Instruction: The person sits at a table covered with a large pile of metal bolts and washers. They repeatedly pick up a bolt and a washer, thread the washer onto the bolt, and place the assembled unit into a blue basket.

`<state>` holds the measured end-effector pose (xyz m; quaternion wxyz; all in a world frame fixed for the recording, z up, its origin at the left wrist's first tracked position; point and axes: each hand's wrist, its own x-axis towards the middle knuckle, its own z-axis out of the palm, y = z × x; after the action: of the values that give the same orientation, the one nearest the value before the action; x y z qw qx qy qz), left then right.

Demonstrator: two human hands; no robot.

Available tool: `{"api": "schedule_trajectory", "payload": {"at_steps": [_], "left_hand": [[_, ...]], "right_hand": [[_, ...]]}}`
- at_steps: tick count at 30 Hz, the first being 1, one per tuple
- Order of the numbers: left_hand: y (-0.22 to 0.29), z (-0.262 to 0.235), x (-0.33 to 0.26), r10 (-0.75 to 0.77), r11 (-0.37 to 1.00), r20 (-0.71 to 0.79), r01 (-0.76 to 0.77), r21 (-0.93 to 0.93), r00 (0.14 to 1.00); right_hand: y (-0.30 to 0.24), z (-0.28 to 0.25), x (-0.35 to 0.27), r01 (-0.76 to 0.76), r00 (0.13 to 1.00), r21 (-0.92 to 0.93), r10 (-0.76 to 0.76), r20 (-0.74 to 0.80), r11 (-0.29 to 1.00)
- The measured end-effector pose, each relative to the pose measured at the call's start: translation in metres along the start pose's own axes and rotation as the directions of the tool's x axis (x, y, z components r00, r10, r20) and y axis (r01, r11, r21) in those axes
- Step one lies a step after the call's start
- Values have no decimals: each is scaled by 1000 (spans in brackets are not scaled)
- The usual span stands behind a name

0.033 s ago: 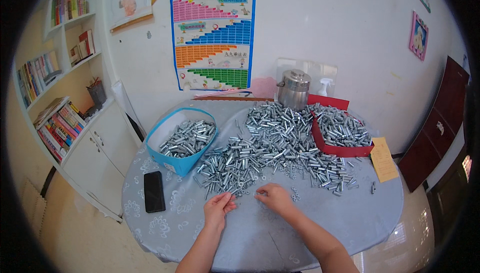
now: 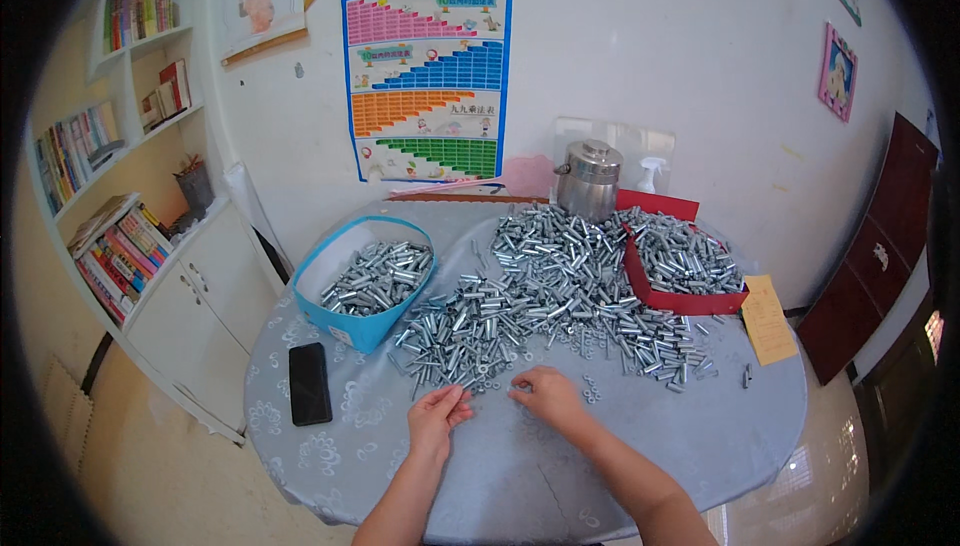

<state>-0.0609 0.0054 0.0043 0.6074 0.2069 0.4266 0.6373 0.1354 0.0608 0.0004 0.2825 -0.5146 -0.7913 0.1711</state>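
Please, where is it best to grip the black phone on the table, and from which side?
Probably grip the black phone across its two long edges, coming from above. It lies flat on the table, apart from the blue box and the metal parts, so both long edges are free.

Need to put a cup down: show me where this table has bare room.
Bare cloth lies right of the right hand, below the yellow paper, and near the table edge below the black phone. The middle is crowded with the pile of metal parts, the blue basket and the red box.
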Motion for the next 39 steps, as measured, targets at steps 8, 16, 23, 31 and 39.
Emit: {"api": "schedule_trajectory", "payload": {"at_steps": [8, 16, 23, 31, 39], "left_hand": [[-1, -3, 0, -28, 1000, -5, 28, 4, 1000], [-6, -1, 0, -84, 995, 48, 81, 63, 995], [-8, -1, 0, -153, 985, 120, 142, 95, 981], [-13, -3, 1, -186, 982, 111, 182, 44, 976], [-15, 0, 0, -151, 987, 76, 146, 66, 986]], "right_hand": [[-10, 2, 8, -135, 987, 1, 134, 87, 991], [-14, 0, -1, -284, 952, 843, 240, 191, 458], [-20, -5, -4, -317, 944, 810, 250, 217, 494], [-19, 8, -10, -191, 977, 740, 196, 82, 645], [-28, -3, -9, -47, 995, 440, 83, -63, 897]]}}
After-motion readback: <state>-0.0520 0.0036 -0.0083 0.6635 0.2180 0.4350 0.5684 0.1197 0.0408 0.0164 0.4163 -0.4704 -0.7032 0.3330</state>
